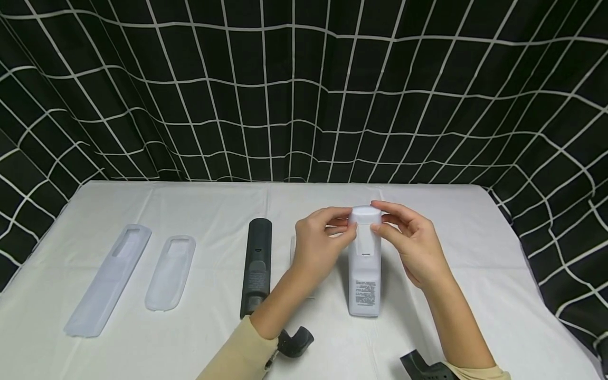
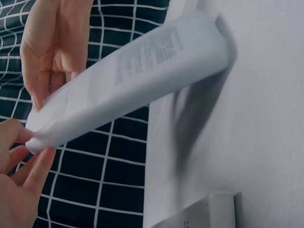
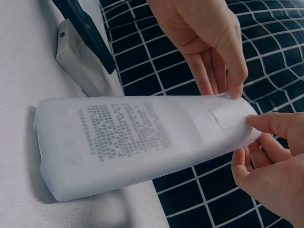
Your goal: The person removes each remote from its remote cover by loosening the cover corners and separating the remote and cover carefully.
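Observation:
A white remote control [image 1: 365, 269] in a translucent silicone cover [image 3: 180, 166] stands tilted, its printed back showing. Its lower end is down at the tablecloth and its far end is raised. My left hand [image 1: 319, 240] pinches the left corner of that far end between thumb and fingers. On the opposite corner, my right hand [image 1: 415, 240] grips the same end with thumb and fingers. In the right wrist view, the thumb of the right hand [image 3: 270, 166] lies by the battery door.
Left of the hands lies a black remote [image 1: 257, 264], with a second white remote [image 3: 78, 57] beside it, mostly hidden behind my left forearm. Two empty translucent covers, a long one [image 1: 106, 285] and a shorter one [image 1: 170, 279], lie at the left. A black gridded curtain [image 1: 304, 105] surrounds the table.

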Action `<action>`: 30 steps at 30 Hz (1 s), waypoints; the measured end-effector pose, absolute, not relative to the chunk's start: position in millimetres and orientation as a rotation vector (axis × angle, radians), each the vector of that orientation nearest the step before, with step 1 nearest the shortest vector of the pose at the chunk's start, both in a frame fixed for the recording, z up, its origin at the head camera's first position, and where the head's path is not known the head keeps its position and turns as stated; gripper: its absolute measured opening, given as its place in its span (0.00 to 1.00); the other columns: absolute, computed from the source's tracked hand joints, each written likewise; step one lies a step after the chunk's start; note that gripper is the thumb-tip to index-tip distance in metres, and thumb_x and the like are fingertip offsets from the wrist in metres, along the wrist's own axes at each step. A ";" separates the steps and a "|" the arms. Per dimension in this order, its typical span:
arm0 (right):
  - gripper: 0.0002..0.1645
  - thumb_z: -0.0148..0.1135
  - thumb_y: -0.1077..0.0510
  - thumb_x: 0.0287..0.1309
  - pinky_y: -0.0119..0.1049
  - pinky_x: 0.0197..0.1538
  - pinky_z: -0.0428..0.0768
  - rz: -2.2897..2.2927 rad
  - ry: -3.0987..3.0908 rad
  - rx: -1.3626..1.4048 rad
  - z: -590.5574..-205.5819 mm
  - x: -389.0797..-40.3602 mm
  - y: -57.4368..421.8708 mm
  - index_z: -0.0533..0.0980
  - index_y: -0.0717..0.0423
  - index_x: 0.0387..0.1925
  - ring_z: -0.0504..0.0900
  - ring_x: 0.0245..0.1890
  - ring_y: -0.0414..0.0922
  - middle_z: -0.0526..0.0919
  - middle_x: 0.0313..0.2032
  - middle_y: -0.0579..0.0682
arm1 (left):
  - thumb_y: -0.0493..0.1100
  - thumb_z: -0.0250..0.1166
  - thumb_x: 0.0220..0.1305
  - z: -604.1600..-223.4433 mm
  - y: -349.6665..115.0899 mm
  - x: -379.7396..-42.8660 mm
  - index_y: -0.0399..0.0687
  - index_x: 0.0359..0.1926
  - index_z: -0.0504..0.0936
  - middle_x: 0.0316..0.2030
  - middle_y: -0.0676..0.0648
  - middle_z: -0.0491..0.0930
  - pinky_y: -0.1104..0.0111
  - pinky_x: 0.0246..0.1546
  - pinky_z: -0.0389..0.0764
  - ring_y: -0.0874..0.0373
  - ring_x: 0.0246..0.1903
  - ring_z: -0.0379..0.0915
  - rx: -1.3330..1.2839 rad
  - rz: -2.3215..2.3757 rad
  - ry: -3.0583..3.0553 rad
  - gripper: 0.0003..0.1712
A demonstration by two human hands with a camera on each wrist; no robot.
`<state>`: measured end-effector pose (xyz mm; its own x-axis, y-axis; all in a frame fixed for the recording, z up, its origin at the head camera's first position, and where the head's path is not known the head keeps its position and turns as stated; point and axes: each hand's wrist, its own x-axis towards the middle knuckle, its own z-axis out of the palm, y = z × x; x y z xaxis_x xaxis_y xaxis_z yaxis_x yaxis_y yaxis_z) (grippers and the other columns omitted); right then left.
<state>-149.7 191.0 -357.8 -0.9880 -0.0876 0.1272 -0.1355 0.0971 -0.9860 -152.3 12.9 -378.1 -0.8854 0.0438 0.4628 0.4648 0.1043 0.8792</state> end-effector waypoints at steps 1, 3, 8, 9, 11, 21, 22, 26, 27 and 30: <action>0.24 0.65 0.66 0.63 0.23 0.51 0.78 2.070 -2.300 0.231 -358.1 -149.7 190.8 0.75 0.67 0.60 0.77 0.49 0.39 0.80 0.51 0.42 | 0.26 0.67 0.58 -378.2 12.4 -152.7 0.30 0.44 0.85 0.40 0.37 0.86 0.75 0.41 0.84 0.49 0.38 0.87 -0.502 -1.843 -2.069 0.11; 0.24 0.65 0.66 0.63 0.23 0.51 0.78 2.065 -2.296 0.227 -358.7 -149.7 190.7 0.75 0.67 0.60 0.77 0.49 0.39 0.80 0.50 0.41 | 0.26 0.67 0.58 -378.4 11.1 -153.6 0.30 0.40 0.85 0.38 0.37 0.86 0.75 0.41 0.84 0.49 0.37 0.87 -0.509 -1.853 -2.066 0.08; 0.22 0.65 0.67 0.63 0.22 0.49 0.78 2.080 -2.257 0.226 -360.6 -150.3 190.9 0.77 0.65 0.58 0.78 0.48 0.39 0.81 0.49 0.41 | 0.26 0.68 0.57 -379.1 8.0 -155.9 0.29 0.37 0.84 0.36 0.37 0.85 0.75 0.40 0.84 0.48 0.37 0.87 -0.521 -1.890 -2.082 0.06; 0.22 0.65 0.68 0.62 0.22 0.49 0.78 2.087 -2.248 0.226 -361.0 -150.5 191.0 0.77 0.65 0.58 0.78 0.48 0.39 0.81 0.49 0.41 | 0.26 0.69 0.57 -379.2 7.5 -156.1 0.29 0.37 0.84 0.37 0.37 0.85 0.74 0.41 0.84 0.48 0.38 0.87 -0.519 -1.904 -2.087 0.06; 0.21 0.65 0.68 0.63 0.22 0.49 0.78 2.091 -2.236 0.228 -361.6 -150.8 191.1 0.78 0.64 0.58 0.78 0.48 0.38 0.81 0.49 0.40 | 0.28 0.71 0.56 -379.1 6.5 -156.1 0.31 0.38 0.85 0.38 0.39 0.85 0.74 0.41 0.84 0.49 0.39 0.87 -0.508 -1.918 -2.105 0.07; 0.20 0.64 0.67 0.64 0.23 0.50 0.79 2.076 -2.221 0.258 -362.9 -151.8 192.0 0.78 0.65 0.58 0.81 0.45 0.36 0.82 0.49 0.41 | 0.30 0.72 0.57 -378.6 5.1 -157.2 0.32 0.37 0.86 0.38 0.40 0.86 0.76 0.42 0.84 0.52 0.41 0.86 -0.504 -1.864 -2.152 0.06; 0.20 0.64 0.67 0.64 0.23 0.50 0.79 2.074 -2.222 0.259 -363.1 -151.9 192.2 0.78 0.65 0.58 0.81 0.45 0.36 0.82 0.48 0.41 | 0.30 0.72 0.57 -378.6 4.9 -157.4 0.32 0.37 0.86 0.38 0.40 0.86 0.76 0.43 0.83 0.52 0.40 0.86 -0.512 -1.851 -2.157 0.06; 0.20 0.64 0.67 0.64 0.23 0.50 0.79 2.069 -2.222 0.268 -363.9 -152.7 192.8 0.78 0.64 0.57 0.81 0.46 0.36 0.82 0.48 0.40 | 0.30 0.69 0.60 -379.8 4.7 -158.0 0.32 0.39 0.86 0.38 0.40 0.86 0.77 0.43 0.83 0.52 0.40 0.85 -0.533 -1.792 -2.187 0.06; 0.20 0.64 0.67 0.64 0.23 0.50 0.79 2.068 -2.221 0.271 -364.1 -152.9 192.9 0.78 0.64 0.57 0.81 0.46 0.36 0.82 0.48 0.40 | 0.30 0.68 0.61 -380.3 5.1 -158.1 0.32 0.39 0.86 0.39 0.40 0.86 0.77 0.43 0.83 0.51 0.40 0.86 -0.541 -1.786 -2.189 0.06; 0.19 0.64 0.68 0.63 0.22 0.50 0.79 2.060 -2.219 0.272 -364.4 -153.3 193.1 0.80 0.61 0.56 0.80 0.47 0.36 0.82 0.49 0.40 | 0.31 0.66 0.63 -382.1 6.3 -157.9 0.31 0.40 0.85 0.40 0.39 0.85 0.78 0.43 0.82 0.49 0.41 0.86 -0.566 -1.750 -2.193 0.05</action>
